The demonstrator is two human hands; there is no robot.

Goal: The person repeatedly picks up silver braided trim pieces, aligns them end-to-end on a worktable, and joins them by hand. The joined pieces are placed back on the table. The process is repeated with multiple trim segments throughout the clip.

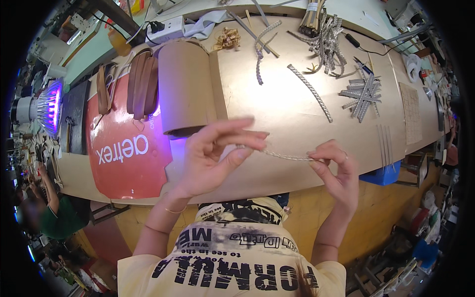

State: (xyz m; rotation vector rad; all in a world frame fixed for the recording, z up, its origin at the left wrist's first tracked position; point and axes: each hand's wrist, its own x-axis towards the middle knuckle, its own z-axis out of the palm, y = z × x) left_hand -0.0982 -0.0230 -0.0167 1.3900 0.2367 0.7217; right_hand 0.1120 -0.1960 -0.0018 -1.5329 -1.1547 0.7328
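Observation:
A thin silvery braided strip (286, 157) stretches between my two hands above the near part of the table, sagging slightly in the middle. My left hand (213, 153) pinches its left end between thumb and fingers; the upper fingers are a little blurred. At the other end, the thumb and forefinger of my right hand (339, 173) are closed on the strip. Beyond them a loose braided strip (310, 93) lies slantwise on the table. Farther right is a pile of short braided pieces (363, 95), and behind it a tangled heap of longer braids (329, 44).
Left of my hands stand a brown cardboard roll (187, 89), a red printed sheet (126, 163) and brown strap bundles (143, 84). A lamp (47, 109) glows purple at far left. Thin metal rods (385, 143) lie above a blue bin (383, 174). Another person (62, 215) sits at left.

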